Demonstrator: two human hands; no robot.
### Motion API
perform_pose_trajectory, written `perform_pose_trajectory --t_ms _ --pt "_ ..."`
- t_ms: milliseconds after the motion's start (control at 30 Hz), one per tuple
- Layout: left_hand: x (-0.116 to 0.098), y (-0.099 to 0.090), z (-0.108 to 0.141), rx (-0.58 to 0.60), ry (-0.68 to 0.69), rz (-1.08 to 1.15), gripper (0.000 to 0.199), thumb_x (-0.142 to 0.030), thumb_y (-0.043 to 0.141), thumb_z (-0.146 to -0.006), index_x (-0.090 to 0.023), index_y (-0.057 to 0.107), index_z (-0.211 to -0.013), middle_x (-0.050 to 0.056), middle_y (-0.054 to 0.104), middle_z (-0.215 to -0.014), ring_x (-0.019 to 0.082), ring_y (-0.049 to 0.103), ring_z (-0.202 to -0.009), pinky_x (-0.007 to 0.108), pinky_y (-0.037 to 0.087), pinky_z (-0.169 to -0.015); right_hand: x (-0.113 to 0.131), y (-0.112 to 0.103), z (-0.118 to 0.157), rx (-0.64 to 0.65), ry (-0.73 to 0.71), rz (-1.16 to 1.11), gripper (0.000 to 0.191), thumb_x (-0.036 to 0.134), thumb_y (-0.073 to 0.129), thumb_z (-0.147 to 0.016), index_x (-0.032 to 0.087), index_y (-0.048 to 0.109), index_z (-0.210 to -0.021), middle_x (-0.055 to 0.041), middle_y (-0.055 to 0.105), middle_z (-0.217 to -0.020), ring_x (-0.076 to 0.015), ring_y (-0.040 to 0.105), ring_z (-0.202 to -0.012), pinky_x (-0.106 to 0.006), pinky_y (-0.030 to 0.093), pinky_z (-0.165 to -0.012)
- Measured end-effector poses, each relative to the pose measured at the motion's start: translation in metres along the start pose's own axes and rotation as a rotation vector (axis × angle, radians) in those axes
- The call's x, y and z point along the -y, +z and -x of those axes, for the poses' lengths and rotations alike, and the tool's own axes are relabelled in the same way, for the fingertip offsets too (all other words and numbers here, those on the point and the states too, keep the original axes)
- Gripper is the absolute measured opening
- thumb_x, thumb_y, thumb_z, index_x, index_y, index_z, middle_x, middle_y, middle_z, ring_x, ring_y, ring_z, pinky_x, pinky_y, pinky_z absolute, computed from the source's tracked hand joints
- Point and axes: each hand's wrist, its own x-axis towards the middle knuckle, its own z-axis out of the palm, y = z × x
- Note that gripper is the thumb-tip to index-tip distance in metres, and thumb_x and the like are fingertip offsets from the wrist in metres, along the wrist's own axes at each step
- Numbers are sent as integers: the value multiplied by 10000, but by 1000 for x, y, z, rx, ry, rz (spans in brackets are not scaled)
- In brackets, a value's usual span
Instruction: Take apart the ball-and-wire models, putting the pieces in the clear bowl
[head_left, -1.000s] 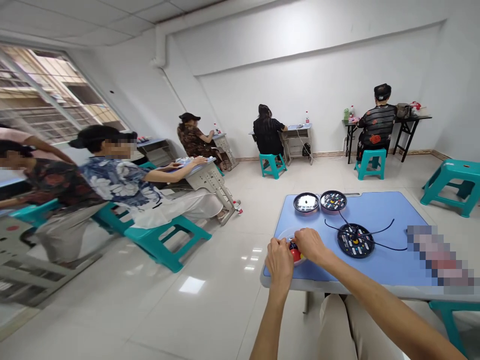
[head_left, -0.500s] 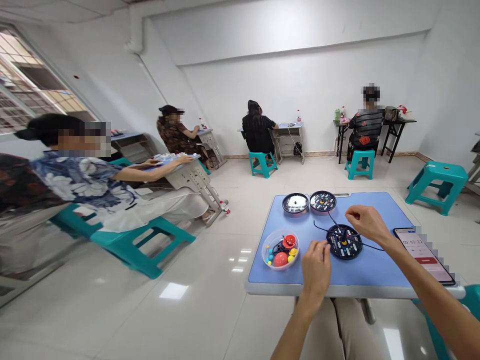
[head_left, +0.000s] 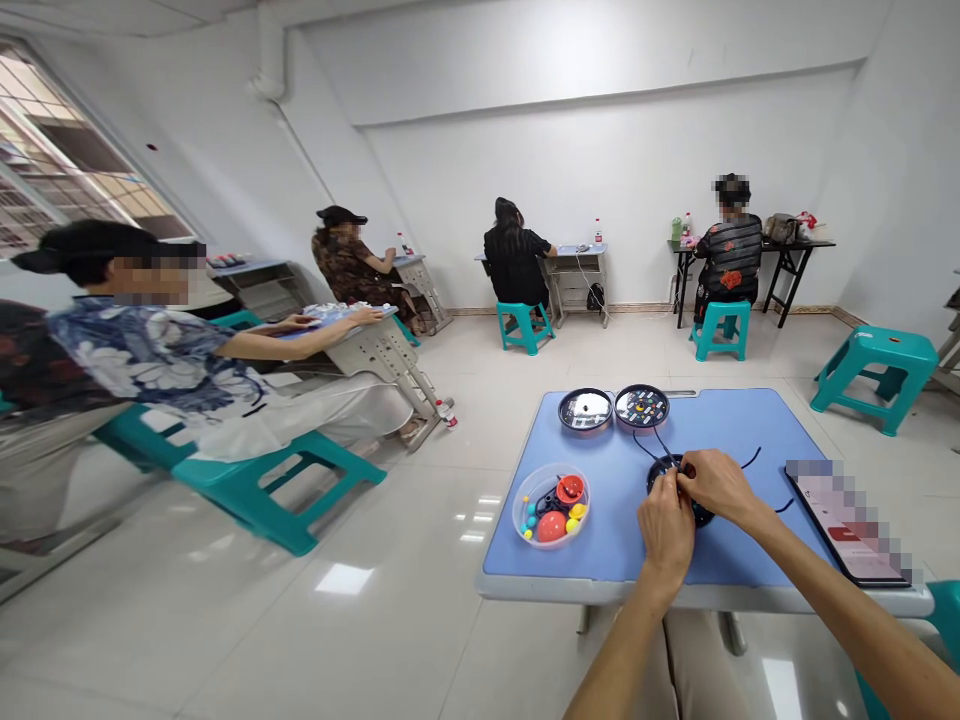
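Note:
Over a round black disc [head_left: 704,517] on the blue desk, my left hand [head_left: 666,530] and my right hand [head_left: 718,485] meet with fingertips pinched together. What sits between those fingertips is too small to make out. Thin black cords [head_left: 752,457] stick out from the disc on several sides, and my hands hide most of its face. Left of my left hand stands a clear round tub [head_left: 519,520] containing a red ball [head_left: 551,527], a red cup-shaped piece [head_left: 570,488], small yellow and blue balls and black parts.
Two round black-rimmed trays, one shiny [head_left: 586,410] and one with printed labels [head_left: 642,407], lie at the desk's [head_left: 615,550] back edge. A phone [head_left: 847,530] rests at its right edge. People sit at other desks; a teal stool [head_left: 877,350] stands at right.
Both hands have come together over the black disc; my left hand moved right and up, my right hand moved down. The disc is now mostly covered and its cords lie differently.

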Motion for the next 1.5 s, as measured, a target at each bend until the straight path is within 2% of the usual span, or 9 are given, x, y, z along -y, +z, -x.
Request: perform_pose_trajectory --t_ms 367,533,733,933,1067,1167,1267,1367,1500 --pt "0 3 -3 -18 -26 -23 247 -174 428 -942 -211 662 -1011 63 733 -970 210 679 -886 295 453 -726 10 6 13 -268 46 -26 187 249 502 -848 212 682 -812 -33 692 -817 -151 583 -672 -262 262 -555" --pt "1 5 -3 -2 -29 -68 260 -277 422 -978 -194 655 -1060 76 729 -984 225 684 -877 299 438 -700 10 3 15 -335 54 -91 199 267 495 -850 222 682 -802 -23 668 -803 -143 552 -651 -254 264 -559" --pt "-2 4 -2 9 0 -107 285 -200 410 -964 -187 673 -1072 93 727 -984 223 682 -861 302 440 -683 11 11 18 -436 -15 -100 212 239 471 -860 194 668 -794 -45 661 -805 -163 563 -698 -260 296 -595" --pt "-4 1 0 42 25 -175 321 -235 408 -977 -219 673 -1157 95 732 -967 218 689 -833 290 428 -663 9 17 17 -533 -82 -124 210 219 461 -859 185 641 -757 -43 649 -749 -159 546 -666 -263 312 -605" --pt "-5 4 -1 54 -9 -214 302 -272 422 -983 -234 683 -1129 92 736 -969 212 695 -846 274 435 -674 10 8 13 -660 -127 -144 220 237 443 -865 181 638 -779 -43 647 -716 -158 548 -652 -261 315 -592" --pt "-2 5 0 47 -18 -145 297 -235 455 -961 -226 654 -1181 91 732 -988 211 690 -866 275 452 -703 11 -4 14 -631 -150 -247 212 264 459 -853 194 637 -762 -19 644 -689 -136 532 -596 -251 333 -580" --pt "5 -9 3 -49 -19 140 347 -251 517 -927 -198 593 -1261 70 718 -942 186 663 -825 279 468 -727 12 -11 24 -536 -162 -375 196 283 478 -836 202 631 -745 1 627 -647 -128 527 -562 -247 360 -577" --pt "12 -44 9 -210 -134 548 384 -385 559 -904 -174 592 -1223 21 652 -838 104 556 -606 234 447 -593 17 -10 44 -402 -202 -436 179 283 498 -827 208 633 -737 18 588 -597 -126 497 -529 -245 361 -550" --pt "16 -98 21 -180 -190 906 406 -542 624 -823 -167 640 -978 -48 529 -681 27 349 -415 176 280 -388 36 -1 67 -295 -315 -469 144 226 508 -820 207 641 -766 22 588 -616 -122 492 -539 -238 370 -554"
